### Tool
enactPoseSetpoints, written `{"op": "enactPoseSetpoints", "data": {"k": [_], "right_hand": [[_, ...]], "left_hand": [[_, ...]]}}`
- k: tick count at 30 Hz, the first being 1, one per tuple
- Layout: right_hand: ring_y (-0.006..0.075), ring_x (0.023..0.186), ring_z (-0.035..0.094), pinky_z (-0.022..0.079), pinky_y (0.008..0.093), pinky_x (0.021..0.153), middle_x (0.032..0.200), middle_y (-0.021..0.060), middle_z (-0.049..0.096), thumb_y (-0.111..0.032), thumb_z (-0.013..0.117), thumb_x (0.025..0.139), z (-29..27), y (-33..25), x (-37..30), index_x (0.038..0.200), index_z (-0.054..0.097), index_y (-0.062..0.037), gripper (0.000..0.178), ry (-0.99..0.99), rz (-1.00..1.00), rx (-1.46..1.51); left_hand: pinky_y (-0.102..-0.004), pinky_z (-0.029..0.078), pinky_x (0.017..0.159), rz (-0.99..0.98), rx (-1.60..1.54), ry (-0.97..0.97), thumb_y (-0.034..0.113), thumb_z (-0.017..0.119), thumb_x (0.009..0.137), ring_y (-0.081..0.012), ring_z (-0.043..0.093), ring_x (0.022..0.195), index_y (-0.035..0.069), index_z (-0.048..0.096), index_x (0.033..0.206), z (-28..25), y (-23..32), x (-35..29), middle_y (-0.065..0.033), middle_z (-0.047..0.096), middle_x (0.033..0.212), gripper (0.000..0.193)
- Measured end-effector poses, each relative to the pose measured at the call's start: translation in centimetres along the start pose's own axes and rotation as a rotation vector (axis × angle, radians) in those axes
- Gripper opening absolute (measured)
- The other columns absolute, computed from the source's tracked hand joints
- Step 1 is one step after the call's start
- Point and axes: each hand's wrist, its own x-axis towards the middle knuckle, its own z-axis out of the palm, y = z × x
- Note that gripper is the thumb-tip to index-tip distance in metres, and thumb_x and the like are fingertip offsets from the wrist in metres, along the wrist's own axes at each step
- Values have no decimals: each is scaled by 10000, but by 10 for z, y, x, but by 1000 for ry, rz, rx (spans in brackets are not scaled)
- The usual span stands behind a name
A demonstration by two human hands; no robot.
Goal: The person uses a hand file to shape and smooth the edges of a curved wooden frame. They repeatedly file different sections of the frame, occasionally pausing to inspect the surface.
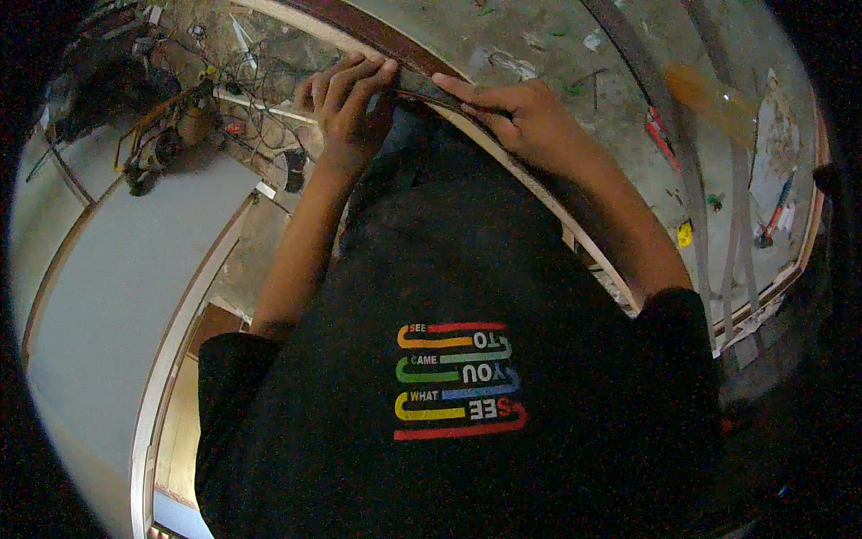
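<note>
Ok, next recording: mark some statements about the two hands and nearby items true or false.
1. The left grip and right grip are both at the long brown board with a pale edge. True.
2. The tangle of thin dark wires lies right of both grips. False: it lies to their left.
3. The small bright yellow scrap is right of the right grip. True.
4. The person wears a plain white shirt. False: it is a black short-sleeved T-shirt with a multicoloured print.

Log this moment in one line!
left hand: fingertips at dark strip | right hand: fingertips at same strip | red item: right of hands
</note>
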Motion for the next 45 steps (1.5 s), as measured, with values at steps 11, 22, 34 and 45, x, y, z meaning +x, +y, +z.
{"op": "enactPoseSetpoints", "data": {"k": [11,22,34,45], "right_hand": [[208,625,599,497,291,672,890,188,700,16,598,861,-23,18,-30,1374,597,-291,597,-82,-33,-34],[170,665,581,494,303,716,988,206,690,-100,639,931,5,13,-39,1372,598,-281,478,-30,55,34],[228,640,613,495,305,704,888,229,650,-54,614,923,-28,16,-74,1389,577,-290,523,-85,-17,-40],[256,820,674,502,336,824,1006,229,684,-124,610,955,-21,6,-73,1390,579,-251,454,-148,29,-53]], "left_hand": [[-344,400,916,71,-49,1,227,812,756,-199,614,1068,211,747,1108,17,24,-16,36,695,1078,358],[-368,405,925,69,13,-2,167,819,722,-230,631,1062,180,734,1117,14,25,-24,1,692,1062,405],[-383,374,960,74,63,-77,246,827,705,-182,612,1101,265,729,1153,10,71,-29,59,689,1139,458],[-387,405,918,-19,303,-9,247,817,714,-184,625,1023,298,739,1077,8,89,-40,59,696,1133,375]]}}
